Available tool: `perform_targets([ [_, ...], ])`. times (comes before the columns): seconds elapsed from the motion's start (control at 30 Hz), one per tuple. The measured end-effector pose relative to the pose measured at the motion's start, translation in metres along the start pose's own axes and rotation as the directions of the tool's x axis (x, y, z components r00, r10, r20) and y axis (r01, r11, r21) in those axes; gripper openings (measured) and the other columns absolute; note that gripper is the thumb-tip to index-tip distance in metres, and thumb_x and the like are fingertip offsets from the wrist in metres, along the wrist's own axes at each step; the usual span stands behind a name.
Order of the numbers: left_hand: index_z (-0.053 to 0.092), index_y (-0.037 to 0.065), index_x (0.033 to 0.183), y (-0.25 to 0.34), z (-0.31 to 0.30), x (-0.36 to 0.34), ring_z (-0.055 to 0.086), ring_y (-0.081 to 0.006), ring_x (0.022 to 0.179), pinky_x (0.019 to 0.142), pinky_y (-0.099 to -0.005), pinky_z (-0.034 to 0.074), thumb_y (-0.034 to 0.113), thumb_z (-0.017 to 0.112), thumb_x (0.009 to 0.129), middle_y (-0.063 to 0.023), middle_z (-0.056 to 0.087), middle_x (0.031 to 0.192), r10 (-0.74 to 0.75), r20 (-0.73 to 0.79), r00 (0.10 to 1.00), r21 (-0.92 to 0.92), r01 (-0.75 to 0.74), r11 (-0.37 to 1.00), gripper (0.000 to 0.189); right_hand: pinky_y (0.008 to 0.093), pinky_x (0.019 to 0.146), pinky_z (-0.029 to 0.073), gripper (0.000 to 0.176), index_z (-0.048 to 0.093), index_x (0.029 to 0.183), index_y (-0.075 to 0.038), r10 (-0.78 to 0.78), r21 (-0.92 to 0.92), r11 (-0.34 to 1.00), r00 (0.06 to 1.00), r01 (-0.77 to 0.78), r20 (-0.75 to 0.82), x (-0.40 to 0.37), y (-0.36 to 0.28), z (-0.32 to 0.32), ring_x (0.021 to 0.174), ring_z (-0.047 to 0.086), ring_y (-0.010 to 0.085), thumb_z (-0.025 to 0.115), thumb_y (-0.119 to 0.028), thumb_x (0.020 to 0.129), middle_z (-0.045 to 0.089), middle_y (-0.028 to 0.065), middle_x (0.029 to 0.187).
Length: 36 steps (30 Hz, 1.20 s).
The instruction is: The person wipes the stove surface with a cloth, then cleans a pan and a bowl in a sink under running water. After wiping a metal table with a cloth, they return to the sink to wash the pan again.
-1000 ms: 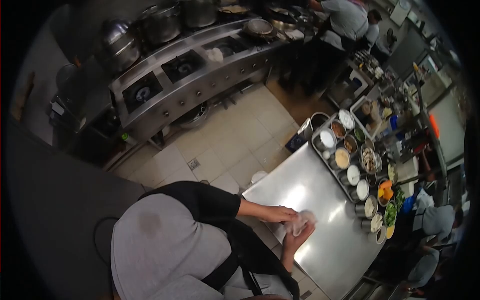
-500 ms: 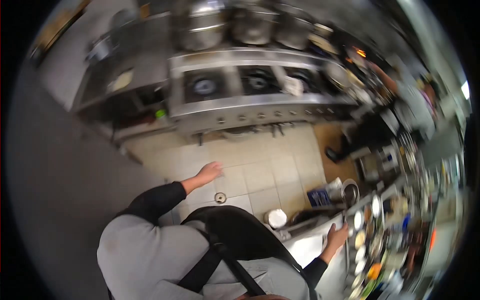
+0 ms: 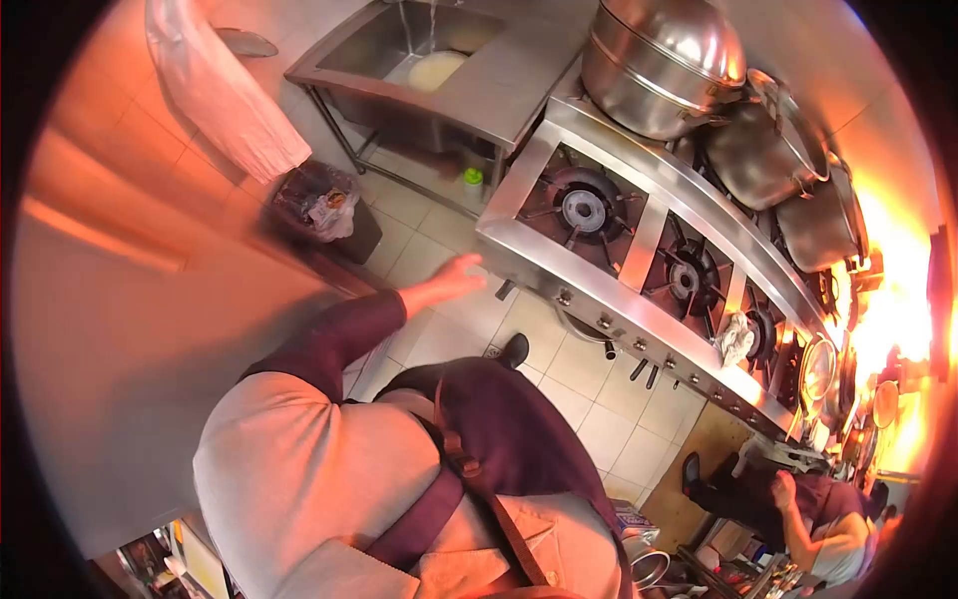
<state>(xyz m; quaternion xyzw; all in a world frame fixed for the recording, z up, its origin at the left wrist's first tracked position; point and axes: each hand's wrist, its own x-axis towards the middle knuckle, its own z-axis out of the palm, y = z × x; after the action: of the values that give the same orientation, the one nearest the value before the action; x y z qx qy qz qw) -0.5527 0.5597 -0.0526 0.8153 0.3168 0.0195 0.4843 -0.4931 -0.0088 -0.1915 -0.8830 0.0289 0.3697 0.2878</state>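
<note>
My left hand [image 3: 449, 283] reaches forward above the tiled floor, fingers stretched out and nothing held, close to the near left corner of the steel stove [image 3: 624, 270]. Several burners are set in the stove top, and a crumpled white cloth [image 3: 736, 339] lies near one of them. My right hand is outside the view. Below, my own apron [image 3: 519, 429] and one dark shoe [image 3: 514, 350] show.
A sink [image 3: 349, 50] with running water and a pale round item stands at the upper left. A bin [image 3: 334, 215] is beside the wall. Large pots [image 3: 664, 70] line the stove's back. Bright flames [image 3: 898, 299] rise at right, near another person [image 3: 838, 534].
The view has turned left, bringing the sink and bin into sight. Large flames now light the room orange. My right hand has left the view; my left hand stays open.
</note>
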Motion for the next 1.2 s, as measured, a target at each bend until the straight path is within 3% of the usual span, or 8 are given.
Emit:
perform_targets([
  [0.23, 0.039, 0.005, 0.142, 0.067, -0.093, 0.117, 0.040, -0.0303, 0.133, 0.108, -0.0383, 0.035, 0.043, 0.069, 0.083, -0.0165, 0.041, 0.145, -0.015, -0.255, 0.967, -0.057, 0.001, 0.998, 0.077, 0.0314, 0.080, 0.051, 0.040, 0.058, 0.119, 0.000, -0.458, -0.126, 0.885, 0.886, 0.448, -0.073, 0.109, -0.279, -0.124, 0.089, 0.065, 0.0203, 0.068, -0.017, 0.084, 0.067, 0.0150, 0.105],
  [0.3, 0.040, 0.005, 0.141, 0.092, -0.111, 0.147, 0.041, -0.0311, 0.133, 0.107, -0.0384, 0.035, 0.043, 0.069, 0.083, -0.0168, 0.042, 0.144, 0.036, -0.260, 0.965, 0.057, -0.022, 0.998, 0.075, 0.0281, 0.078, 0.050, 0.036, 0.055, 0.123, 0.001, -0.546, 0.175, 0.810, 0.829, 0.560, -0.122, 0.118, -0.346, -0.140, 0.086, 0.063, 0.0165, 0.061, -0.011, 0.090, 0.064, 0.0123, 0.110],
  [0.67, 0.041, 0.006, 0.141, 0.092, -0.153, 0.367, 0.032, -0.0315, 0.138, 0.113, -0.0428, 0.027, 0.043, 0.055, 0.092, -0.0180, 0.035, 0.148, 0.614, 0.051, 0.788, 0.426, -0.573, 0.700, 0.063, 0.0267, 0.086, 0.047, 0.028, 0.056, 0.121, 0.002, -0.398, 0.293, 0.859, 0.907, 0.420, -0.134, 0.118, -0.470, -0.042, 0.094, 0.060, 0.0131, 0.056, -0.003, 0.094, 0.064, 0.0086, 0.104],
  [0.83, 0.033, 0.015, 0.147, 0.022, -0.270, 0.405, 0.023, -0.0328, 0.142, 0.116, -0.0467, 0.019, 0.043, 0.046, 0.097, -0.0131, 0.030, 0.152, 0.680, 0.331, 0.654, 0.537, -0.723, 0.434, 0.059, 0.0270, 0.085, 0.048, 0.029, 0.056, 0.123, 0.002, -0.202, 0.442, 0.858, 0.963, 0.261, -0.177, 0.106, -0.521, 0.027, 0.095, 0.061, 0.0156, 0.055, -0.002, 0.094, 0.064, 0.0098, 0.106],
  [0.97, 0.046, 0.012, 0.137, -0.045, -0.402, 0.461, 0.047, -0.0346, 0.125, 0.102, -0.0454, 0.038, 0.038, 0.055, 0.088, -0.0175, 0.052, 0.134, 0.425, -0.110, 0.898, 0.465, -0.332, 0.821, 0.057, 0.0267, 0.085, 0.048, 0.034, 0.052, 0.126, 0.004, -0.200, 0.365, 0.900, 0.969, 0.240, -0.144, 0.082, -0.592, 0.049, 0.094, 0.060, 0.0163, 0.055, 0.000, 0.093, 0.064, 0.0107, 0.105],
  [1.0, 0.054, 0.004, 0.129, -0.047, -0.444, 0.476, 0.045, -0.0348, 0.127, 0.108, -0.0460, 0.031, 0.030, 0.053, 0.092, -0.0210, 0.053, 0.132, -0.046, -0.035, 0.998, 0.593, 0.058, 0.803, 0.045, 0.0267, 0.085, 0.048, 0.033, 0.052, 0.126, 0.004, -0.227, 0.371, 0.888, 0.961, 0.270, -0.156, 0.081, -0.606, 0.052, 0.094, 0.060, 0.0161, 0.055, 0.000, 0.093, 0.064, 0.0105, 0.105],
  [1.1, 0.061, 0.001, 0.120, -0.068, -0.530, 0.521, 0.055, -0.0352, 0.116, 0.099, -0.0399, 0.042, 0.035, 0.052, 0.091, -0.0198, 0.057, 0.128, -0.001, -0.134, 0.991, 0.510, 0.070, 0.857, 0.045, 0.0265, 0.084, 0.048, 0.031, 0.053, 0.124, 0.006, -0.280, 0.319, 0.890, 0.943, 0.326, -0.180, 0.084, -0.635, 0.055, 0.094, 0.060, 0.0150, 0.054, -0.001, 0.094, 0.064, 0.0094, 0.104],
  [1.2, 0.059, 0.001, 0.124, -0.052, -0.576, 0.576, 0.059, -0.0254, 0.111, 0.093, -0.0382, 0.046, 0.029, 0.059, 0.090, -0.0141, 0.062, 0.120, 0.023, -0.362, 0.932, -0.013, -0.030, 0.999, 0.044, 0.0256, 0.085, 0.047, 0.025, 0.056, 0.118, 0.005, -0.453, 0.289, 0.824, 0.873, 0.488, -0.183, 0.123, -0.637, 0.068, 0.096, 0.060, 0.0142, 0.054, -0.004, 0.095, 0.064, 0.0100, 0.105],
])
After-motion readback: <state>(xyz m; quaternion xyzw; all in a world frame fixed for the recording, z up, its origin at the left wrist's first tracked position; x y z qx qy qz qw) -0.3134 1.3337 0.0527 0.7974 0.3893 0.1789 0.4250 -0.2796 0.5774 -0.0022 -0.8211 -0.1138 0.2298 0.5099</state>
